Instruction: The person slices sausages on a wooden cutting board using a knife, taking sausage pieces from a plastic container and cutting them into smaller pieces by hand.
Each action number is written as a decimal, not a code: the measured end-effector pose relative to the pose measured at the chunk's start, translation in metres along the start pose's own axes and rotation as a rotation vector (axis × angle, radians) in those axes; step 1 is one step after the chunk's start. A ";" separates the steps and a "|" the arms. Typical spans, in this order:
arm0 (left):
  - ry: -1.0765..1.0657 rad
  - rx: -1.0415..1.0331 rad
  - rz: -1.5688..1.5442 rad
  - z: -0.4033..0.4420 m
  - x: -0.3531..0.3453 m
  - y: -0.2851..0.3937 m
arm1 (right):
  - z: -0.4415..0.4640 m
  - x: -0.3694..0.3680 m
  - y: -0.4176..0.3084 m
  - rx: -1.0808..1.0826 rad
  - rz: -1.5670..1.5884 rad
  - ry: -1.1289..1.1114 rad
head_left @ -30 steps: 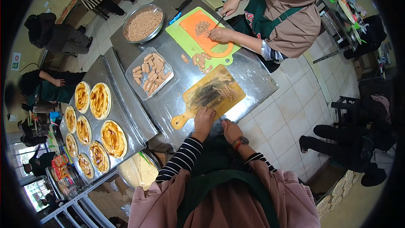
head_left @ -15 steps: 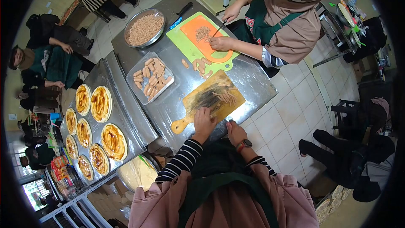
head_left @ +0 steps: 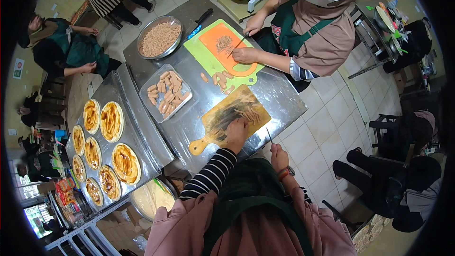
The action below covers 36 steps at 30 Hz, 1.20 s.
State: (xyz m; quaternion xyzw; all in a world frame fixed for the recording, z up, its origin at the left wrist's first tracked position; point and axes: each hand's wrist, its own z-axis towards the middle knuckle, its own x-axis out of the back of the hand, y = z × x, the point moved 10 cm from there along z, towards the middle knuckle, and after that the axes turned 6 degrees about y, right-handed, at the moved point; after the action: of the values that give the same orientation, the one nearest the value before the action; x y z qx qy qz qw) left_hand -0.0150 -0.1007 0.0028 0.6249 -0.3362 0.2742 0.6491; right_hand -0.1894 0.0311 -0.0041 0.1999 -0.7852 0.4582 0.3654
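Observation:
My left hand is on the wooden cutting board, its fingers curled against the near ends of the thin sausage strips. My palm hides part of the board's dark, worn middle. Off the board's near right edge, my right hand is closed around the handle of a knife, whose narrow blade points up and away, apart from the strips. Beyond the board lie several whole sausages, some on the edge of a green cutting board.
A clear tub of sausages and a steel bowl of minced filling stand on the metal table. Across it, a co-worker cuts on an orange board. Glazed round pastries lie at left.
My left hand has moved right and forward to the sausage strips, its fingers gathering. My right hand has shifted right and lower, and the knife blade now shows.

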 end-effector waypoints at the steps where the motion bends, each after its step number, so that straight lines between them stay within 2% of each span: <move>1: 0.013 0.043 -0.045 -0.001 0.000 -0.001 | -0.001 0.001 0.002 -0.002 0.006 -0.005; 8: 0.036 0.018 0.077 0.002 -0.005 0.005 | 0.000 0.000 0.006 0.000 0.013 -0.022; 14: 0.094 0.188 -0.023 0.022 0.032 -0.014 | 0.003 0.001 0.003 0.010 0.007 -0.036; 17: -0.022 0.185 -0.023 0.027 0.026 -0.014 | 0.004 -0.003 0.004 -0.003 -0.014 -0.054; 19: -0.142 0.200 0.100 0.020 0.014 -0.013 | 0.004 -0.002 0.002 0.002 -0.005 -0.053; 23: -0.006 0.167 0.074 0.012 0.015 -0.015 | 0.002 -0.001 0.002 -0.006 -0.021 -0.050; 25: 0.048 0.241 0.002 0.011 0.017 -0.021 | 0.002 -0.002 0.005 -0.001 -0.018 -0.050; 28: -0.006 0.175 0.020 0.014 0.013 -0.017 | 0.002 -0.001 0.007 0.010 0.006 -0.044; 32: -0.055 0.201 0.061 0.025 0.019 -0.026 | 0.002 -0.001 0.004 0.021 0.010 -0.028; 34: 0.113 0.258 -0.004 0.043 0.039 -0.056 | 0.003 -0.002 0.006 0.018 0.015 -0.026; 36: 0.358 0.214 -0.056 0.064 0.071 -0.077 | 0.003 -0.004 0.008 0.016 0.020 -0.029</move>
State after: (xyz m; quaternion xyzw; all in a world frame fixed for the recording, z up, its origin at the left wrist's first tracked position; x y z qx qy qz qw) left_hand 0.0832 -0.1740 0.0099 0.6407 -0.1667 0.3967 0.6358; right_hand -0.1930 0.0327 -0.0124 0.2017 -0.7886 0.4651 0.3480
